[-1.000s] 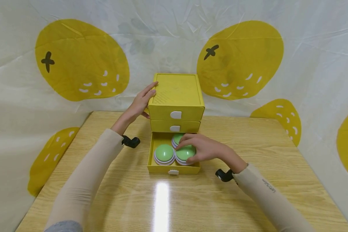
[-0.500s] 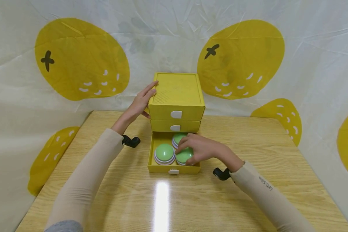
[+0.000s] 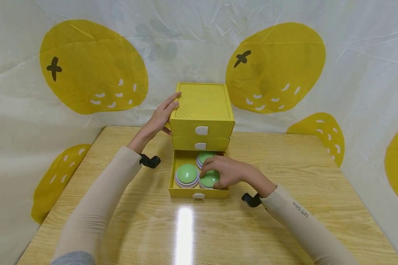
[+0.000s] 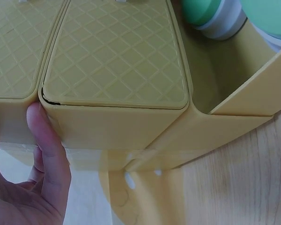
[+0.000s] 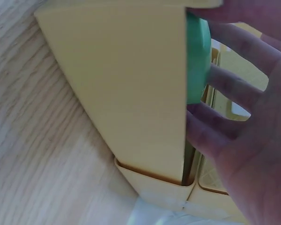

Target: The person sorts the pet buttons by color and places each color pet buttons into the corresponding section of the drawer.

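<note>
A yellow drawer unit (image 3: pixel 202 102) stands on the table with its bottom drawer (image 3: pixel 180 193) pulled out. Inside lie green-domed push buttons with white bases: one at front left (image 3: pixel 187 174), one at front right (image 3: pixel 209 179) and one behind (image 3: pixel 204 157), partly hidden. My right hand (image 3: pixel 229 171) reaches into the drawer, thumb and fingers curled round the front-right button. In the right wrist view, fingers surround its green dome (image 5: pixel 197 58) behind the drawer wall. Against the unit's left side, my left hand (image 3: pixel 160 117) rests with fingers extended along the top edge.
Two closed drawers with white tabs, the top drawer (image 3: pixel 185 129) and the middle drawer (image 3: pixel 182 142), sit above the open one. The wooden table (image 3: pixel 285 162) runs back to a white curtain (image 3: pixel 192 44) printed with yellow fruit. A camera mount is strapped to each wrist.
My right hand has shifted slightly left with its fingers round the front-right button. Both front buttons sit a touch further left now. The left hand stays on the unit.
</note>
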`<state>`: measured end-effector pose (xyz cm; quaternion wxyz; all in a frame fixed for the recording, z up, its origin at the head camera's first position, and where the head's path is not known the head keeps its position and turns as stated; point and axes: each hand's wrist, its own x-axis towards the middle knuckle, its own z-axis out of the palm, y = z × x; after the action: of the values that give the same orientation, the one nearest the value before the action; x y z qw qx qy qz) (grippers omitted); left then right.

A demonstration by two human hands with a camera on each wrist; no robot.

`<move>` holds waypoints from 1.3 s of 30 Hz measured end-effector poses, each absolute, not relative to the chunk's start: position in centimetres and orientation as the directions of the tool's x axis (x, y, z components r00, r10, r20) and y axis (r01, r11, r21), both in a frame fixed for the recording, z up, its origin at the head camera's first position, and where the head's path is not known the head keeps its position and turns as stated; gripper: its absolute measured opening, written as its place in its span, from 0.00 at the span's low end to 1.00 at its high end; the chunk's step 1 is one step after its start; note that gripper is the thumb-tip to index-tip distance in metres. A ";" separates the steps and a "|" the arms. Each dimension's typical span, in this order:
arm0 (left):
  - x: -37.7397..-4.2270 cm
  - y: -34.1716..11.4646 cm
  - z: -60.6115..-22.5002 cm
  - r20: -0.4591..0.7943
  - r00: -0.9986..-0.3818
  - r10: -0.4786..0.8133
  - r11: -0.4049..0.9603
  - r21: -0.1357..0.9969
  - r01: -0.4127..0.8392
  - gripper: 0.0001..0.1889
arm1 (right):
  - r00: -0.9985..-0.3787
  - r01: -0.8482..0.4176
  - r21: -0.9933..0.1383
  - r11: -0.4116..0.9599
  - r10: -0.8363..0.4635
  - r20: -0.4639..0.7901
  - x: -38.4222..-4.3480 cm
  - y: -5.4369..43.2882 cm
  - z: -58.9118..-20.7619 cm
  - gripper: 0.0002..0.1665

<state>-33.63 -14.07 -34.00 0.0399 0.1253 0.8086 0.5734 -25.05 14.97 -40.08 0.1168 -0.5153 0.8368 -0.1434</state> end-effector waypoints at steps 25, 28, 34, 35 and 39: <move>-34.1 -14.1 -34.3 0.060 -0.965 0.253 0.309 0.941 0.139 0.28 | -0.446 -0.820 -0.382 0.426 -0.894 -0.040 -25.1 16.3 -41.5 0.28; -34.0 -14.1 -34.2 0.079 -0.964 0.254 0.313 0.936 0.159 0.28 | -0.448 -0.821 -0.376 0.430 -0.893 -0.043 -25.1 16.4 -41.6 0.28; -33.8 -14.1 -34.3 0.093 -0.963 0.251 0.310 0.935 0.171 0.28 | -0.446 -0.824 -0.382 0.419 -0.895 -0.021 -25.0 16.4 -41.7 0.26; -33.8 -14.1 -34.3 0.092 -0.964 0.250 0.311 0.935 0.169 0.28 | -0.446 -0.824 -0.385 0.417 -0.895 -0.014 -24.9 16.4 -41.7 0.25; -33.8 -14.1 -34.3 0.089 -0.964 0.249 0.312 0.935 0.167 0.28 | -0.454 -0.821 -0.389 0.418 -0.891 0.000 -24.8 16.5 -41.9 0.24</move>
<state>-33.78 -14.10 -34.28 0.0360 0.1285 0.8092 0.5721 -24.82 16.49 -41.93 0.1037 -0.5123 0.8356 -0.1690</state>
